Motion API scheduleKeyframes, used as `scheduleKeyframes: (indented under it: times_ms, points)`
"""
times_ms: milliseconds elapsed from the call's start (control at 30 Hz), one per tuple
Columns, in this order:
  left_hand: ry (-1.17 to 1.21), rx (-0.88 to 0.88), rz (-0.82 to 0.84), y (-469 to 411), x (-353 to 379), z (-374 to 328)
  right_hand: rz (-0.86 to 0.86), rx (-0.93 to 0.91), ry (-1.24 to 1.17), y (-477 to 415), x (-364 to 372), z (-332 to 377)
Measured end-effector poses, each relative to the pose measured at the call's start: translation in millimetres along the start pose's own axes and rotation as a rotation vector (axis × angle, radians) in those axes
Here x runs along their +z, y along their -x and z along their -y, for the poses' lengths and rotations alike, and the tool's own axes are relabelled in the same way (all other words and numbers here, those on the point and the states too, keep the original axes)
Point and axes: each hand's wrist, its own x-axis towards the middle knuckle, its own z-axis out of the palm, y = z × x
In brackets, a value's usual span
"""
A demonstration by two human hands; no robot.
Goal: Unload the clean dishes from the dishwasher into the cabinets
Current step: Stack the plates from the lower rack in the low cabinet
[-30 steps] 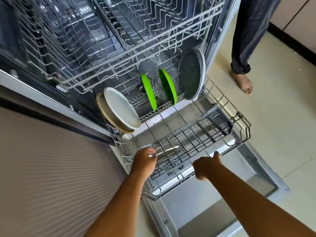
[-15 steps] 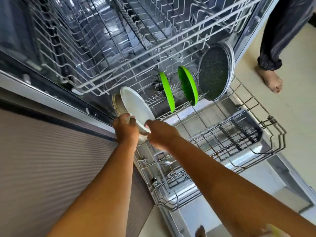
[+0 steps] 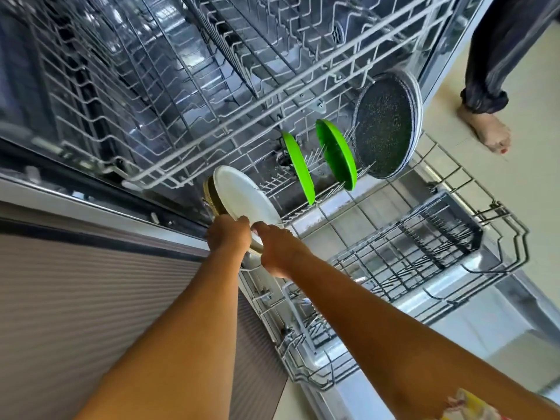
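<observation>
Pale floor tiles [image 3: 448, 165] surround the open dishwasher's lower rack [image 3: 454, 237]. At that rack's left end, the left hand [image 3: 227, 234] and right hand [image 3: 278, 253] both grip the white plate [image 3: 242, 195]; green plates [image 3: 335, 153] stand further right.

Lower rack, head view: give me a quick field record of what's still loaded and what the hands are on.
left hand: gripping white plate's near edge
right hand: on the same edge
white plate: upright, left end of lower rack
tan plate: directly behind white plate
green plates: two, upright, mid-rack
dark speckled plate: upright, right end
upper rack: looks empty
</observation>
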Motion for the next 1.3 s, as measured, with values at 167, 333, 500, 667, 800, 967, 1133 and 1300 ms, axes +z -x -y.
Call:
scheduleKeyframes:
  times_ms: [167, 333, 500, 667, 800, 967, 1133, 1300]
  points:
    - [-0.033, -0.002, -0.139, 24, -5, 0, 0.016, -0.041, -0.032, 11, 4, -4]
    - [0.063, 0.029, -0.318, 59, -17, -1, 0.034, -0.019, -0.099, 35, 2, -20]
    - [0.255, -0.059, -0.395, 111, -33, 4, -0.083, 0.168, -0.439, 66, -14, -35]
    - [0.354, -0.040, -0.234, 192, -26, 12, -0.338, 0.373, -0.571, 122, -29, -53]
    - [0.474, -0.011, -0.057, 240, -25, 35, -0.532, 0.588, -0.606, 178, -42, -84]
    - [0.469, 0.080, 0.046, 294, -30, 84, -0.719, 0.669, -0.785, 235, -33, -105]
    - [0.392, 0.064, 0.142, 338, -36, 149, -0.844, 0.650, -0.921, 281, -8, -102]
    - [0.106, 0.247, 0.162, 356, -46, 226, -0.548, 0.620, -1.079, 328, 29, -88]
